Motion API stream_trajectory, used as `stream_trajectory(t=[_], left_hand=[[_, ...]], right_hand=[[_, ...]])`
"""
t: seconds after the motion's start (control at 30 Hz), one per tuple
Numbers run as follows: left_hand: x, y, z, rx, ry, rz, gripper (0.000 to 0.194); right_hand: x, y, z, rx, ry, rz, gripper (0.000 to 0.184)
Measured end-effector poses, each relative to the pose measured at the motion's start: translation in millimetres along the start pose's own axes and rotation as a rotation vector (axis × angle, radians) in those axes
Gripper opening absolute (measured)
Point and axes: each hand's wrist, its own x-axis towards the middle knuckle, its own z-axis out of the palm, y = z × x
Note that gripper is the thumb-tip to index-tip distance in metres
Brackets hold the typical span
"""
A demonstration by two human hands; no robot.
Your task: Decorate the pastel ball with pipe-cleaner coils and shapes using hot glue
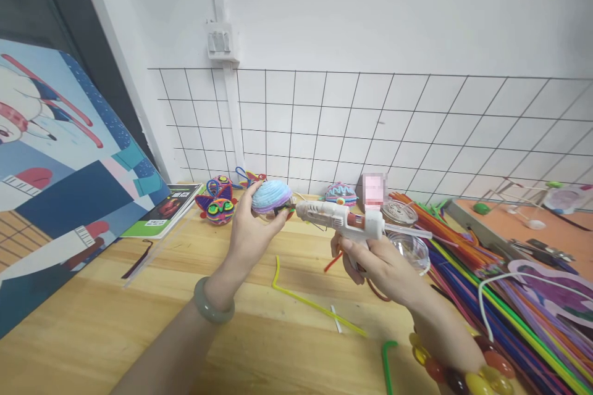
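at your far left a big cartoon board (78, 179) leans in, covering part of the table, with a green-edged book (162, 213) beside it and a thin dark strip (138, 259) nearer you. next come bright fuzzy figures (220, 210), just behind your left hand (252, 228). its thumb and fingers are apart, clamped around the blue and purple ball (272, 195), which is in the middle, up off the table. the glue gun (324, 215) points at the ball's lower right edge; you cannot tell if the tip touches. your right hand (377, 259) has its fingers wrapped around the gun's handle. in front lie a bent yellow stem (315, 305), a small white strip (336, 319) and a green stem (387, 364). behind the gun sit a striped fuzzy piece (340, 193) and a blurred pink box (374, 190); to its right, clear round containers (410, 250), partly covered, then heaped coloured stems (509, 315) under a white cord (482, 296), and an orange tray (523, 222). the table (185, 333) is pale wood, against a white wall (393, 12) with a black wire grid (327, 102) and a switch box (221, 42).
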Motion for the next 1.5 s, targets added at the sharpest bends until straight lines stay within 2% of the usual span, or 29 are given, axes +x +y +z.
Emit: stream_trajectory(t=[0.17, 0.47, 0.67, 0.8, 0.93, 1.0, 1.13, 1.27, 1.4, 1.5], left_hand=[[0.0, 1.4, -0.5, -0.019, -0.02, -0.024, 0.066], [1.2, 4.1, -0.6, -0.048, -0.045, -0.054, 0.067], [2.5, 6.3, -1.1, -0.147, -0.058, -0.094, 0.066], [5.1, 6.1, -2.7, -0.148, -0.026, -0.089, 0.064], [7.9, 3.6, -3.8, -0.133, 0.035, -0.067, 0.064], [8.4, 3.4, -4.0, -0.144, 0.058, -0.062, 0.065], [7.4, 7.1, -5.3, -0.176, 0.109, -0.048, 0.064], [5.8, 11.6, -6.8, -0.193, 0.125, -0.013, 0.064], [4.2, 12.5, -5.7, -0.189, 0.091, -0.003, 0.064], [3.4, 12.1, -4.5, -0.195, 0.072, -0.012, 0.063]], right_hand=[[-0.6, -0.5, -0.4, 0.0, 0.021, 0.017, 0.051], [0.1, 1.9, -2.9, 0.03, -0.015, 0.001, 0.054], [0.4, 6.9, -5.8, 0.099, 0.013, 0.018, 0.038], [2.2, 10.5, -8.7, 0.095, 0.076, 0.053, 0.038], [10.5, 27.2, -5.9, -0.121, 0.187, 0.061, 0.043], [18.2, 42.8, -0.6, -0.288, 0.16, 0.034, 0.04], [34.9, 78.9, 19.6, -0.484, 0.1, 0.034, 0.019], [43.1, 105.3, 45.3, -0.618, 0.026, 0.088, 0.023], [42.5, 113.1, 61.3, -0.731, -0.002, 0.121, 0.027], [40.1, 102.6, 64.5, -0.831, 0.021, 0.159, 0.029]])
